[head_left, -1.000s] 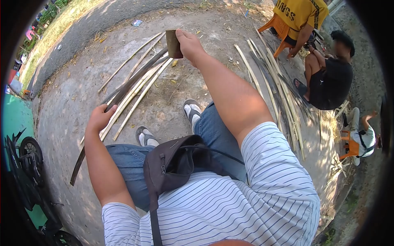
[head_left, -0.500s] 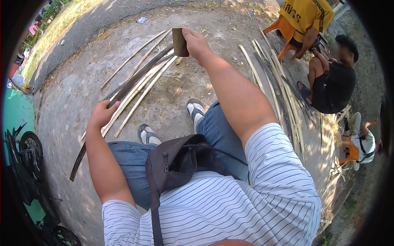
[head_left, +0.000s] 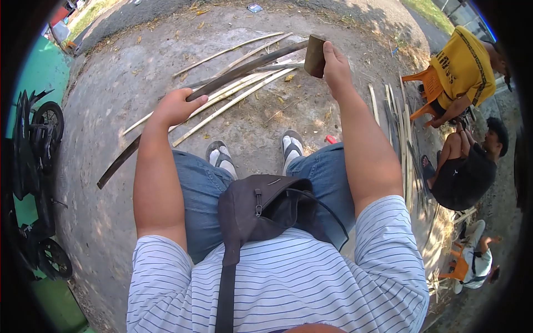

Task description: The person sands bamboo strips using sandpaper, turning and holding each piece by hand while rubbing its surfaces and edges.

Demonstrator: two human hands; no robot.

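A long dark strip point(head_left: 244, 68) runs from lower left to upper right in front of me, slightly bent. My left hand point(head_left: 176, 107) is wrapped round its middle part, thumb on top, and the lower end sticks out past my forearm. At the far end, my right hand point(head_left: 336, 67) grips a flat brown rectangular piece point(head_left: 315, 56) by its right edge. The strip's upper end meets this piece; how they join cannot be made out. Pale strips point(head_left: 239, 99) lie on the ground beneath.
More pale and dark strips point(head_left: 408, 150) lie at the right. Beyond them are a person in a yellow shirt point(head_left: 461, 64) on an orange chair, a crouching person in black point(head_left: 467, 172) and a seated person point(head_left: 478, 263). A motorbike point(head_left: 30, 144) stands at left.
The view has swung right, so both hands and the dark strip appear farther right. Both hands keep their holds, and a red object on the ground beside my right knee now shows.
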